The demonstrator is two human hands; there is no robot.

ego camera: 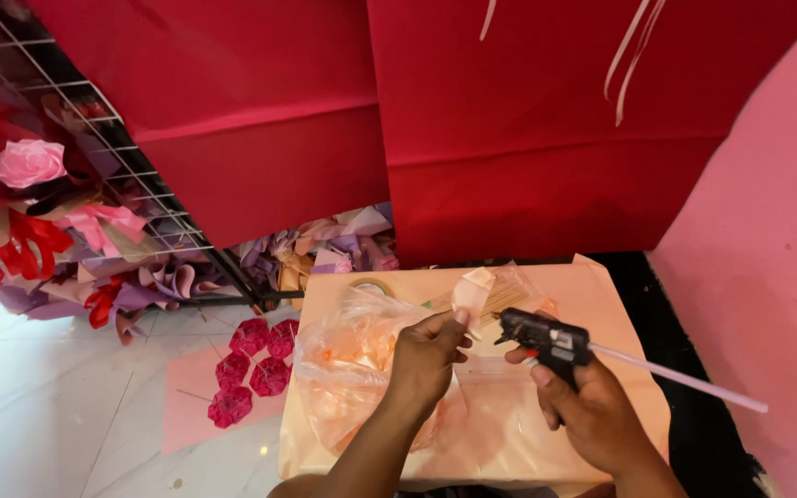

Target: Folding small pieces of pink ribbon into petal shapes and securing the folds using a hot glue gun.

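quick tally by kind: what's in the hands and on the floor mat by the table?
Glue gun, in the right hand: 1
Peach paper petal, pinched by the left hand: 1
Dark pink paper roses on the pink floor mat: 5
Clear bag of peach petals on the table: 1
Tape roll: 1
Total: 9

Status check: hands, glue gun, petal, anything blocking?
Right hand grips black glue gun. Left hand pinches peach petal. Plastic bag beside left hand, nothing between.
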